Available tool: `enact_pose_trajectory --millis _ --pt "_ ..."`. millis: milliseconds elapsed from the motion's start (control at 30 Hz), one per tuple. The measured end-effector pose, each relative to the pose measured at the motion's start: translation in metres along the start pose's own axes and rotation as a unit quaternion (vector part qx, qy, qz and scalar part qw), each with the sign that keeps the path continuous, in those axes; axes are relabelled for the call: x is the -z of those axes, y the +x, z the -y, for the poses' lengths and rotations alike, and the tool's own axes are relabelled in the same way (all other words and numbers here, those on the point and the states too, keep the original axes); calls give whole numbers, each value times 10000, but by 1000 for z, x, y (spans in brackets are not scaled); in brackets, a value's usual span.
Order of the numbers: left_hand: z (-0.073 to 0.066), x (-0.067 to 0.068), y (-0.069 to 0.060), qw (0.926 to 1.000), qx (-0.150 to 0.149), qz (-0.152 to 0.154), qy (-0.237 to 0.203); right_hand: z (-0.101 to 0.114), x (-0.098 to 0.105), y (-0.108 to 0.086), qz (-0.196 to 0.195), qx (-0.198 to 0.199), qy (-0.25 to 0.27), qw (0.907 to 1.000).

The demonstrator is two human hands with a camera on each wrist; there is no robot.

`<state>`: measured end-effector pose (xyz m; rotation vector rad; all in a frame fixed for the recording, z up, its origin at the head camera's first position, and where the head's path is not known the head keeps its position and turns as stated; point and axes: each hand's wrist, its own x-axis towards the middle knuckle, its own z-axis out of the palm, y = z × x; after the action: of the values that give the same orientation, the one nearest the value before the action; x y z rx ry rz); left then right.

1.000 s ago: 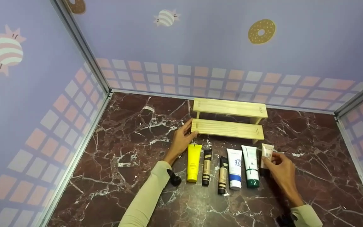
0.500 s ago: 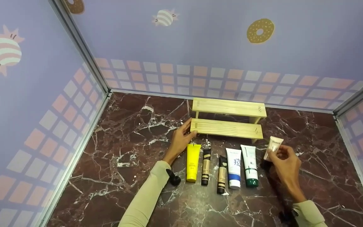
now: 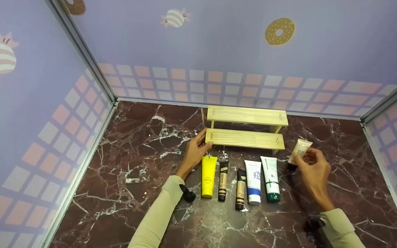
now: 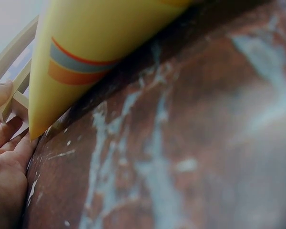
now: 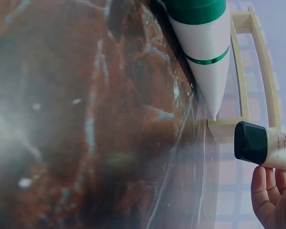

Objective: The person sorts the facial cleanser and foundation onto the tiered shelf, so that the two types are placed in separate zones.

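1. My right grip (image 3: pixel 313 170), nearly closed, pinches the BB tube (image 3: pixel 300 152) at four o'clock from the stand (image 3: pixel 245 138); the right wrist view shows its cap (image 5: pixel 251 143) clear of the desk (image 3: pixel 146 155).
2. My left grip (image 3: pixel 194 150), parted wider, holds the stand's eight-o'clock end.
3. Only the left wrist view shows stripes (image 4: pixel 78 69) on the yellow tube (image 3: pixel 208 177).

On the dark red marbled surface (image 3: pixel 115 193), a pale wooden rear shelf (image 3: pixel 246 116) stands behind a pale wooden front shelf (image 3: pixel 245 138). Before both, left to right, lie a yellow tube (image 3: pixel 209 177), a slim black-and-beige tube (image 3: pixel 223 181), a second black-and-beige tube (image 3: pixel 240 189), a blue-and-white tube (image 3: pixel 253 182) and a green-capped white tube (image 3: pixel 270 179); right of these, a small black-capped beige tube (image 3: pixel 298 150) is in the right hand (image 3: pixel 314 170).
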<state>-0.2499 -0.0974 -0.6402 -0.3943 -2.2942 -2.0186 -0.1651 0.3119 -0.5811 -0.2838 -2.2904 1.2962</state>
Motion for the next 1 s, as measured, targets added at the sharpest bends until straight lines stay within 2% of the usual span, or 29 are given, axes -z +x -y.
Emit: enact_pose_trajectory --millis 633,1000 --pt "0 -1 0 9999 22 -64 -145 29 -13 21 161 408 269 9987" --pt "1 1 -1 10000 40 -23 17 41 -26 33 213 665 274 9972"
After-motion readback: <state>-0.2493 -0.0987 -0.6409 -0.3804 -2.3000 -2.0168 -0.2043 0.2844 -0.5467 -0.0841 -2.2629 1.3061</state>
